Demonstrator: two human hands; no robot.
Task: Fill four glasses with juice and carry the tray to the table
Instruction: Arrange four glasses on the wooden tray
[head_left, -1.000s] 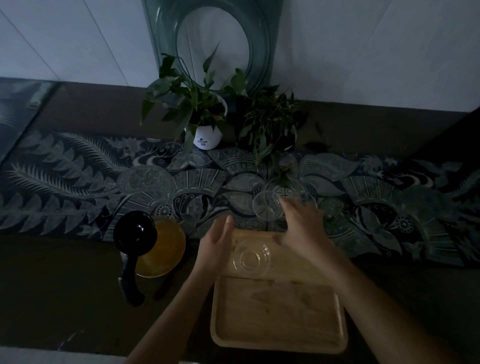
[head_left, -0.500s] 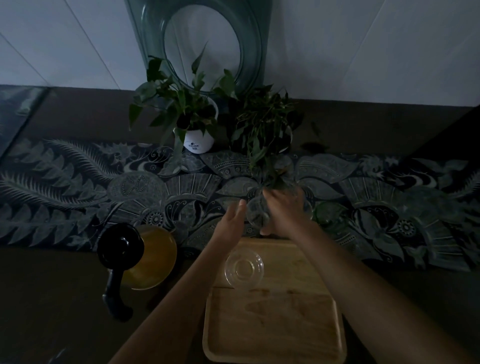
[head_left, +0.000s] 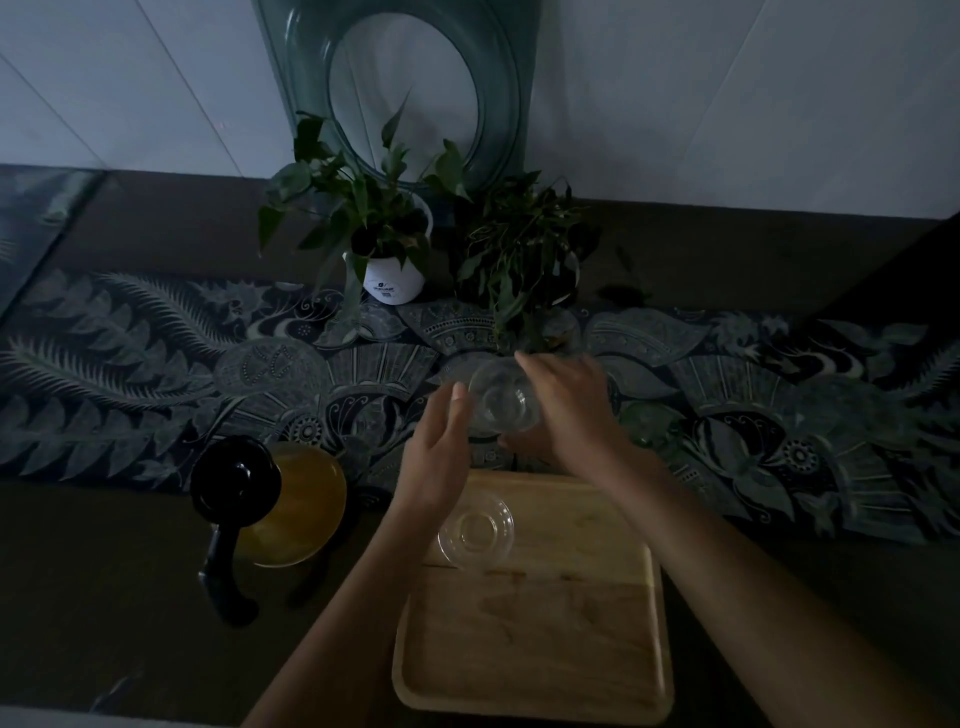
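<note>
A wooden tray lies on the dark counter in front of me. One clear empty glass stands upright at the tray's far left corner. My right hand holds a second clear glass tilted on its side above the patterned runner, just beyond the tray. My left hand is open with its fingers next to that glass's rim. A glass jug of orange juice with a black lid and handle stands left of the tray. Another glass sits dimly on the runner to the right.
Two potted plants, one in a white pot and a darker one, stand behind the hands. A round framed mirror leans on the white wall. The patterned runner crosses the counter.
My right hand has taken a glass off the runner and tipped it sideways. My left hand has come up beside it. The view has shifted slightly.
</note>
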